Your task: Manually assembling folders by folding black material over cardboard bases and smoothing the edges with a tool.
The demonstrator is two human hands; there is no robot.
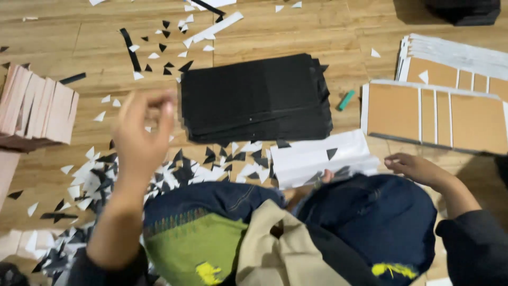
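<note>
On the wooden floor (296, 39), the right hand (418, 168) rests fingers-down beside the white sheet (317, 157), seemingly empty, while the blurred left hand (140, 135) hovers loosely curled, grip unclear; steadying the sheet flat before lifting seems wise.

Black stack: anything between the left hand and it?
Nothing visible. The left hand is raised and blurred above the floor, just left of the black stack. Only flat paper scraps lie on the floor under and beside it. The right hand rests by the white sheet.
</note>
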